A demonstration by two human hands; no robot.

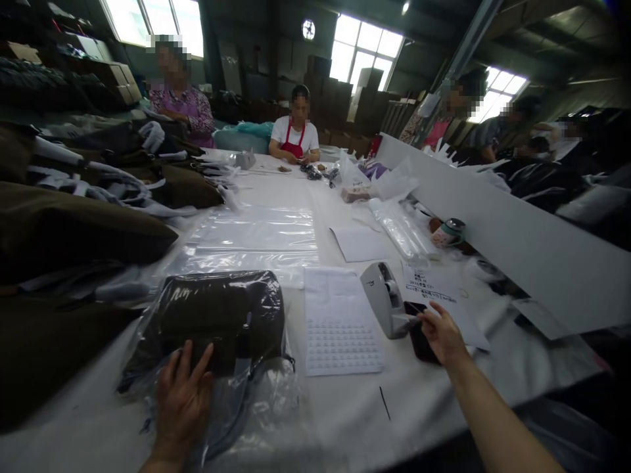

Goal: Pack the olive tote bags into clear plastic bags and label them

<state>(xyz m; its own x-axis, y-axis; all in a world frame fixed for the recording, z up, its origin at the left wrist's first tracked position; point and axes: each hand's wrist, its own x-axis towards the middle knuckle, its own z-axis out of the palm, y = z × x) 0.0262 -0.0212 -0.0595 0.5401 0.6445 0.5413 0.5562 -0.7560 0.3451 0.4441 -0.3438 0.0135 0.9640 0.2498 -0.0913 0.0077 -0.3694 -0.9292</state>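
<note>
My left hand [185, 397] lies with fingers spread on a dark olive bag [221, 309] packed in a clear plastic bag [266, 394]. The bag's strap shows through the plastic below it. On the right, my right hand [441, 335] pinches the end of a strip of clear tape [407, 320] at the front of a grey tape dispenser [384, 299]. A dark phone [422, 345] lies under that hand, partly hidden. Between the wrapped bag and the dispenser is a sheet of small printed labels [342, 328].
Flat clear plastic bags [251, 240] are spread beyond the wrapped bag. Olive bags [73, 223] pile up on the left. A handwritten paper [438, 295], a cup [448, 232] and a white board [493, 210] are on the right. A person in a red apron [294, 141] works at the far end.
</note>
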